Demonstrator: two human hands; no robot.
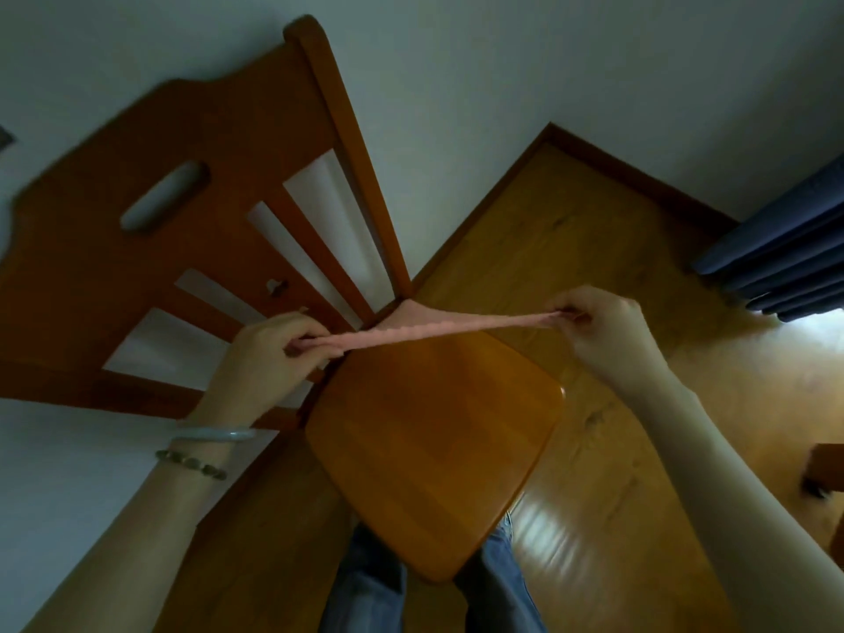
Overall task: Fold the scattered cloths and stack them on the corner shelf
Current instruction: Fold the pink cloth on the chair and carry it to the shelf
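The fold is in hand: a pink cloth (438, 333) is stretched edge-on between both hands above the back of a wooden chair seat (434, 450), its far part dipping toward the seat's rear corner. The left hand (269, 354) pinches 1 end in a closed grip, and the right hand (603, 331) pinches the other likewise. Next, I judge, the 2 ends should be brought together evenly, or the cloth laid flat on the seat, keeping the edges aligned. No shelf is in view. The chair stands on a glossy wooden floor (639, 249) by a pale wall, with a blue curtain (776, 249) at right.
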